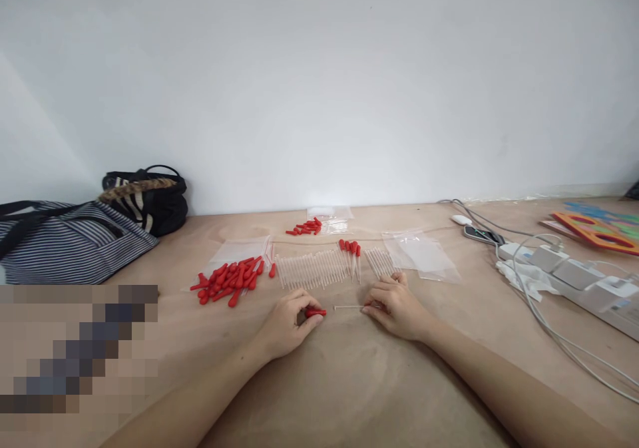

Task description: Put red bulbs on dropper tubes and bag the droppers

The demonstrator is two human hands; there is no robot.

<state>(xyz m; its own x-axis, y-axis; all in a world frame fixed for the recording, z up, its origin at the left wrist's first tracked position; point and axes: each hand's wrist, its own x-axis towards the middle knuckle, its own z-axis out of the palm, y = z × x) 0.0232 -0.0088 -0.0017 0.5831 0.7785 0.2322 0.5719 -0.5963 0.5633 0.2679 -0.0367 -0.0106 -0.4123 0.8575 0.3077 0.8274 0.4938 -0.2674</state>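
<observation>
My left hand (292,323) is closed around a red rubber bulb (315,313), its narrow neck pointing right. Between the fingertips of my right hand (395,307) is a thin clear glass dropper tube (348,307), held level with its end toward the bulb. A small gap separates tube and bulb. Beyond my hands lies a row of clear tubes (312,268). Several droppers with red bulbs fitted (350,248) lie at its right, followed by more loose tubes (379,261). A heap of red bulbs (229,280) is to the left of my left hand.
Clear plastic bags (424,256) lie right and left of the tubes. Farther back are smaller red bulbs (304,227) and thin tubes (334,225). A power strip (594,288) with chargers and cables is at right. Striped (74,238) and black bags (164,202) sit at left.
</observation>
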